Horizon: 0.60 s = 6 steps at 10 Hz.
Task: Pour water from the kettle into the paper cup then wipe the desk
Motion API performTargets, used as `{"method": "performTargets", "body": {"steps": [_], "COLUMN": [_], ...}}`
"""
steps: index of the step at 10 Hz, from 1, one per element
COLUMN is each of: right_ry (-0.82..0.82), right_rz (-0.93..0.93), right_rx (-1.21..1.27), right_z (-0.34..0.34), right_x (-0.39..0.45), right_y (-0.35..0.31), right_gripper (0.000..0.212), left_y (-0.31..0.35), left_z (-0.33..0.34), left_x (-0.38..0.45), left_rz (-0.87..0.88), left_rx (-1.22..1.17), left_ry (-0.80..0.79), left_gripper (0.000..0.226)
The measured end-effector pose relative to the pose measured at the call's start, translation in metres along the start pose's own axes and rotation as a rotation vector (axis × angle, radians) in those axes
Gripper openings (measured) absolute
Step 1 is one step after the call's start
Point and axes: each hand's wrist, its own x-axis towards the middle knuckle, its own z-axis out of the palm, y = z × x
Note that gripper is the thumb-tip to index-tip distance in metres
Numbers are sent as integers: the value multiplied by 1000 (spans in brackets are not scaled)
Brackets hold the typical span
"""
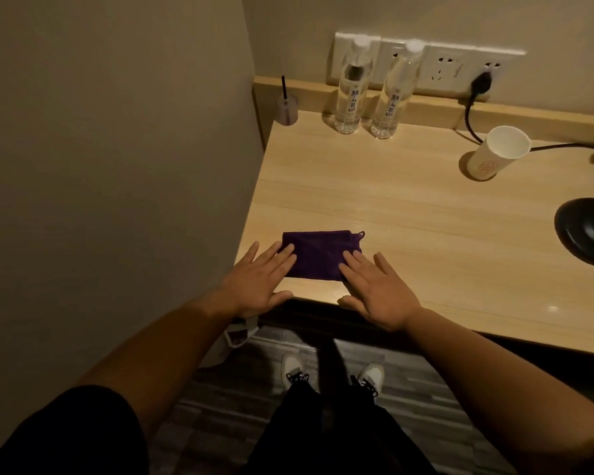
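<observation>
While both hands lie flat, the cloth [319, 255] (folded) sits between fingertips.

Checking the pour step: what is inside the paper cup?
The paper cup shows only its white inner wall from this angle; its bottom is hidden, so water cannot be confirmed.

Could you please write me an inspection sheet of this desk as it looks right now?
Surface: light wooden desk, no spill seen.
Job's things: folded purple cloth near front edge; white paper cup upright; round black kettle base, kettle not seen.
Clutter: two clear plastic water bottles; small purple cup with straw.
Hands: left hand and right hand flat, fingertips on cloth.
Cables: black power cord plugged in.
Surroundings: beige walls, white wall sockets.
</observation>
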Motion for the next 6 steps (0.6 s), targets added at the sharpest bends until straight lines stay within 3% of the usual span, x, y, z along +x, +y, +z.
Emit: {"method": "performTargets", "body": {"steps": [3,4,5,6], "right_ry": [43,123,-36,-467], "right_rz": [8,84,248,351], "right_rx": [77,162,194,348], "right_z": [-14,-36,-65,-98], "right_x": [2,1,8,22], "right_y": [0,-2,3,20], "right_gripper": [78,52,41,31], "left_y": [5,15,27,29], "left_z": [-18,-29,-56,-100], "left_x": [0,-3,4,26], "left_rz": [-15,-13,-64,-105], "left_rx": [-59,-132,-287,-381], "left_ry": [3,83,112,-162], "left_gripper": [79,69,41,45]}}
